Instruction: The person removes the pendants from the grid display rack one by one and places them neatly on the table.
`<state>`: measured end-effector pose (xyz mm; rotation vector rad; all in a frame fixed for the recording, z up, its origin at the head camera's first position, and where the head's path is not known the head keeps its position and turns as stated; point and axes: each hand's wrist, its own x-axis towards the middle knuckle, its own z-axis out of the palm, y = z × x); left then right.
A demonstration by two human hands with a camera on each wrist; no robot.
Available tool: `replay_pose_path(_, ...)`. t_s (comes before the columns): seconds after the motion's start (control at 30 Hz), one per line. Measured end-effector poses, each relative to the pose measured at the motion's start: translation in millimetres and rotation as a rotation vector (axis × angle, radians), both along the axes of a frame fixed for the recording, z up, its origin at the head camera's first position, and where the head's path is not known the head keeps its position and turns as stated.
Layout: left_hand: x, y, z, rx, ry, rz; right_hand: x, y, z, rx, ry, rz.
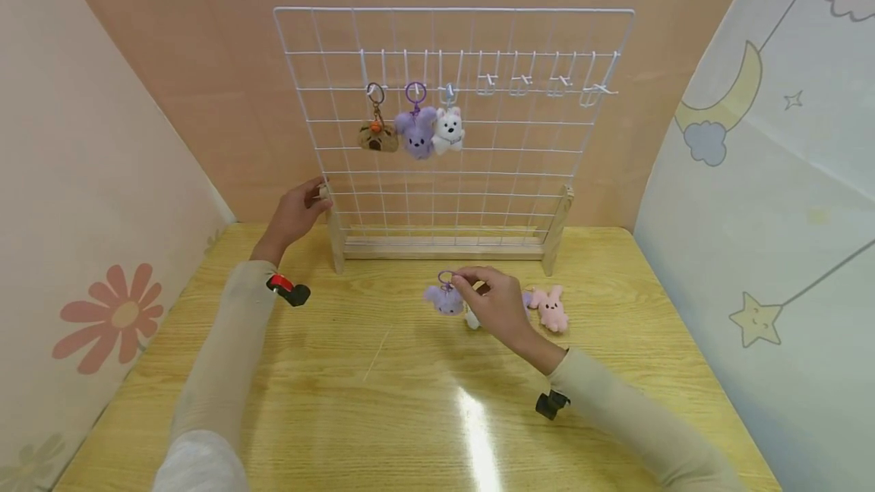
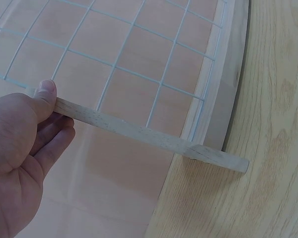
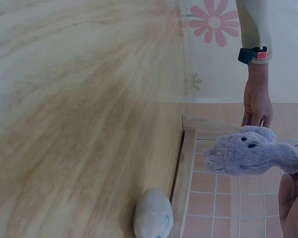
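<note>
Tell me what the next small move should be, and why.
I'd probably raise the purple plush, pinched near its top in the right grip, toward the bare hook just right of the hanging white plush: that hook is the first free one from the left, and the left grip holds the left wooden post, which may keep the rack steady.

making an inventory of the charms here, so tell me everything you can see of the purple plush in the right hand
The purple plush is a pale, fluffy, soft-looking figure with small dark spots on its face and a purple ring at its top. The right hand pinches it near that ring. It hangs below the ring, seemingly lifted off the table, in front of the rack.
</note>
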<state>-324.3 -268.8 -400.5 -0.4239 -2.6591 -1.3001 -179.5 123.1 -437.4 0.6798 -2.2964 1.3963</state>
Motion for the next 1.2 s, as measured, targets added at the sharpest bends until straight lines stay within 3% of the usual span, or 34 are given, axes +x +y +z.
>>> replay_pose_path(0.5, 0.2, -0.4, -1.4, -0.003, 0.002, 0.001, 17.7, -1, -17.3, 0.016, -0.084, 0.028)
replay_pose_path(0.63, 1.1, -0.6, -1.1, -0.001, -0.007, 0.002, 20.7, -1, -22.0, 0.028, -0.071, 0.030)
replay_pose_path(1.03, 0.6, -1.3, -2.0, 0.016, -0.004, 0.005, 18.2, 1, -37.9, 0.066, -0.101, 0.025)
replay_pose_path(1.2, -0.2, -0.9, -2.7, 0.021, 0.006, -0.002, 14.2, 1, -40.1, 0.090, -0.075, 0.010)
